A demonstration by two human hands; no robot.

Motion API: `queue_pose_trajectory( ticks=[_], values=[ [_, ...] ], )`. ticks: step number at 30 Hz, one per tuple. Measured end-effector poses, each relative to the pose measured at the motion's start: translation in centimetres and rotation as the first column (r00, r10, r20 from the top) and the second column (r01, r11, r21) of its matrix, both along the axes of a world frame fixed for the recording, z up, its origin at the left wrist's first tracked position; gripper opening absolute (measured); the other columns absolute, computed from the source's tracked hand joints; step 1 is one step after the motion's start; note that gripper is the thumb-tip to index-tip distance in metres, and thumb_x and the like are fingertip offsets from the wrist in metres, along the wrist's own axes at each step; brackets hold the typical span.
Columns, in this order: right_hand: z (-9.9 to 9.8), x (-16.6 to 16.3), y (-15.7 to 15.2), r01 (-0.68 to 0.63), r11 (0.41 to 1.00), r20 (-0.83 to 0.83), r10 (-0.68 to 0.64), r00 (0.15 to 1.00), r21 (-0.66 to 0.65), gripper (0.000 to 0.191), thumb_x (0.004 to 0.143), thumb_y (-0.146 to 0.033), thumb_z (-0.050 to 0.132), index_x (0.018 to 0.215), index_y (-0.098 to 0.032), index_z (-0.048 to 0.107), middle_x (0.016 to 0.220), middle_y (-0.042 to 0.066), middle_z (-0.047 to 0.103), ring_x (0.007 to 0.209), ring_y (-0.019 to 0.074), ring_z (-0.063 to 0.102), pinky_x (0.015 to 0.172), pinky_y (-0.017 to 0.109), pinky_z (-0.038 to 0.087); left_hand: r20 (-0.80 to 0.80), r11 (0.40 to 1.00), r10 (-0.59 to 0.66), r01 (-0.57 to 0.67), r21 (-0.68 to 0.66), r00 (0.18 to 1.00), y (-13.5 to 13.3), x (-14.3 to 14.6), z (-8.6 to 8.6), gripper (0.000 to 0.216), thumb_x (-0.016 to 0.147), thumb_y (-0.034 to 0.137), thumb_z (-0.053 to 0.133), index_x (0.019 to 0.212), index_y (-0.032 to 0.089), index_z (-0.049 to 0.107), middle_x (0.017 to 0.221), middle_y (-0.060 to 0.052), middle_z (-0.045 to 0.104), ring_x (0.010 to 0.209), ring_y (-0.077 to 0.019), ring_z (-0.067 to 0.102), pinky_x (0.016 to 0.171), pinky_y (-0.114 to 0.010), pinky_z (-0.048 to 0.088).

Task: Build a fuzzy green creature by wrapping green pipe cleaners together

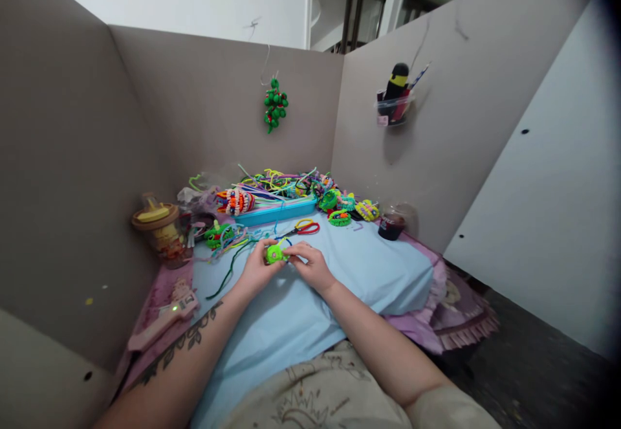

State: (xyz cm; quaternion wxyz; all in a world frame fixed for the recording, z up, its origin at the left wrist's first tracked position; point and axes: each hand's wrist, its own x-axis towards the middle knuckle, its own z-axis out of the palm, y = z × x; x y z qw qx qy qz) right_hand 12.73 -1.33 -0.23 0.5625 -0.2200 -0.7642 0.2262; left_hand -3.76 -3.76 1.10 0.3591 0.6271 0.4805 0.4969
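Observation:
My left hand [262,264] is closed around the left side of a small lime-green fuzzy pipe-cleaner piece [275,253], which has a pinkish spot on its front. My right hand [310,264] pinches at the right edge of the same piece. A dark blue strand [290,242] shows just above the right fingertips; whether it is joined to the piece I cannot tell. Just beyond the hands lie scissors [306,227] with red and yellow handles. A dark green pipe cleaner [228,278] curls on the light blue cloth [359,267] left of my left hand.
A blue tray [276,212] of pipe cleaners stands at the back, with finished woven pieces [339,218] beside it. A lidded cup [162,231] and a pink glue gun [167,319] are left, a dark jar [391,226] right. Grey panels [218,105] enclose the table.

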Motion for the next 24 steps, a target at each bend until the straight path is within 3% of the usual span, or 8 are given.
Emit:
queue_pose_trajectory(
  ticks=[7, 24],
  values=[
    [-0.06, 0.08, 0.16, 0.065, 0.998, 0.014, -0.065, 0.998, 0.023, 0.013, 0.080, -0.019, 0.061, 0.086, -0.025, 0.070, 0.082, 0.002, 0.069, 0.084, 0.0176, 0.056, 0.080, 0.034, 0.045, 0.133, 0.980, -0.175, 0.186, -0.072, 0.976, -0.03, 0.20, -0.50, 0.056, 0.065, 0.025, 0.070, 0.111, 0.020, 0.040, 0.075, 0.003, 0.055, 0.065, -0.0125, 0.055, 0.059, -0.023, 0.041],
    [0.07, 0.10, 0.32, 0.129, 0.991, 0.033, -0.128, 0.991, -0.018, 0.004, 0.076, -0.019, 0.065, 0.075, -0.022, 0.067, 0.078, 0.002, 0.065, 0.083, 0.0173, 0.057, 0.080, 0.033, 0.044, 0.111, 0.985, -0.169, 0.172, -0.014, 0.979, -0.52, 0.20, -0.41, 0.054, 0.074, 0.031, 0.062, 0.121, 0.021, 0.037, 0.076, 0.002, 0.052, 0.063, -0.0121, 0.051, 0.056, -0.023, 0.040]
  ],
)
